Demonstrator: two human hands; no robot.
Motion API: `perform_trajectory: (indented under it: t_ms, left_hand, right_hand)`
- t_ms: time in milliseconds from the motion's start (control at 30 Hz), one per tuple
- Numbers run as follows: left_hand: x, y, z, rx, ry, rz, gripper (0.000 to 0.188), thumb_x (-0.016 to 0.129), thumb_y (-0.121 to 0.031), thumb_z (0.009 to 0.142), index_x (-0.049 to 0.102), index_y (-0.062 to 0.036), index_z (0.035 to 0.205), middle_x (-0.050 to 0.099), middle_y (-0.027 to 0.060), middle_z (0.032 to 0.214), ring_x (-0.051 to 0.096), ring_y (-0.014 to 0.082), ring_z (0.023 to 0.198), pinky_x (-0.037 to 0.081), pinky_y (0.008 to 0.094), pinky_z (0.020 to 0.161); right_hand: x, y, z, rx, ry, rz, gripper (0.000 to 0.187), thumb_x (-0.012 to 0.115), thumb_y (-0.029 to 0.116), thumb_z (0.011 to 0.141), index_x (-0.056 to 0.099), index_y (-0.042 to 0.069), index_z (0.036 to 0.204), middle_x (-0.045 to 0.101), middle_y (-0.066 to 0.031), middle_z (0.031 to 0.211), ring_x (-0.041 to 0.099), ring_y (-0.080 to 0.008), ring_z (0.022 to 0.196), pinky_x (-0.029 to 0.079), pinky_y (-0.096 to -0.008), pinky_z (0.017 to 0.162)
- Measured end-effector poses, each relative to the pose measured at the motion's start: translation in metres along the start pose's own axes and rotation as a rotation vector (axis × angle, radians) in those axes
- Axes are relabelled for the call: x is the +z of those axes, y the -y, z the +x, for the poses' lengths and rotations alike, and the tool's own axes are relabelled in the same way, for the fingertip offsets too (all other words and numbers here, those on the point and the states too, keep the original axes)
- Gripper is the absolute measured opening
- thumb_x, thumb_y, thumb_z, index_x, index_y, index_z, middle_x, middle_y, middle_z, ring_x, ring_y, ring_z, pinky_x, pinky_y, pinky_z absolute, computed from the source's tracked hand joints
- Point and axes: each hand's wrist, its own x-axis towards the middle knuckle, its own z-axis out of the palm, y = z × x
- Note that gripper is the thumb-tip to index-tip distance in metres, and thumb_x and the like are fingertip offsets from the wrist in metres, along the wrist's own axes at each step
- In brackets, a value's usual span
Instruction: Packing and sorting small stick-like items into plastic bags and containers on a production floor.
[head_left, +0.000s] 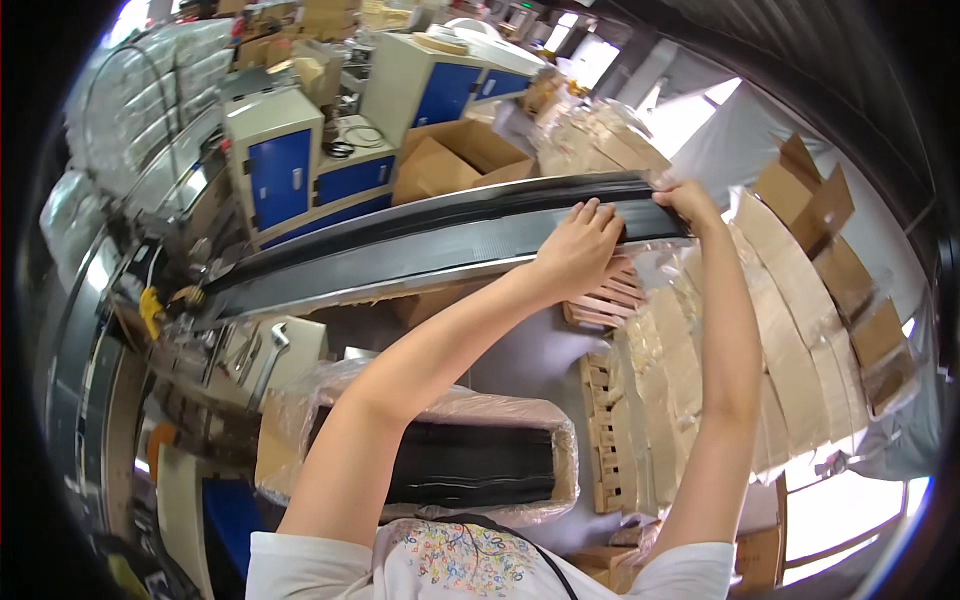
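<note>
A long conveyor (400, 255) with a smooth grey belt slants across in front of me, rising to the right. Along its far side runs a black strip (470, 208). My left hand (582, 248) lies with its fingers stretched over the belt near the right end, palm down. At that end my right hand (690, 207) is closed, its fingers pinched at the tip of the black strip; the fingertips are partly hidden. Nearer to me stands a carton lined with clear plastic (568, 450), with black strips (480, 465) lying in it, partly behind my left arm.
Blue-doored cabinets (278, 178) and an open cardboard box (460, 160) stand behind the conveyor. A wrench (268, 365) lies at the left near the machine (165, 290). To the right are stacked wrapped cardboard bundles (760, 350), a wooden pallet (602, 430) and open boxes (800, 190).
</note>
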Motion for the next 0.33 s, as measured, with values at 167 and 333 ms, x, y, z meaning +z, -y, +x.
perform_trajectory:
  t_ms: [167,333]
  left_hand:
    - [-0.058,-0.011,-0.108,-0.025,-0.221,-0.074,0.036,0.059,-0.010,0.077,0.049,-0.0014,0.111,0.048,0.0173,0.119,0.043,0.0335,0.112,0.034,0.0423,0.097]
    - [-0.127,-0.077,-0.365,-0.655,-0.334,0.325,0.041,0.055,0.005,0.071,0.054,-0.0073,0.109,0.054,0.0128,0.114,0.049,0.0292,0.110,0.036,0.0412,0.095]
  right_hand:
    - [0.006,-0.008,0.034,-0.161,-0.149,-0.580,0.034,0.067,0.019,0.071,0.062,-0.007,0.093,0.064,-0.0171,0.079,0.059,-0.0209,0.068,0.046,-0.0341,0.064]
    - [0.028,0.052,0.011,-0.951,-0.137,-0.664,0.043,0.065,0.025,0.072,0.059,0.000,0.106,0.060,-0.0214,0.103,0.059,-0.0212,0.093,0.044,-0.0295,0.081]
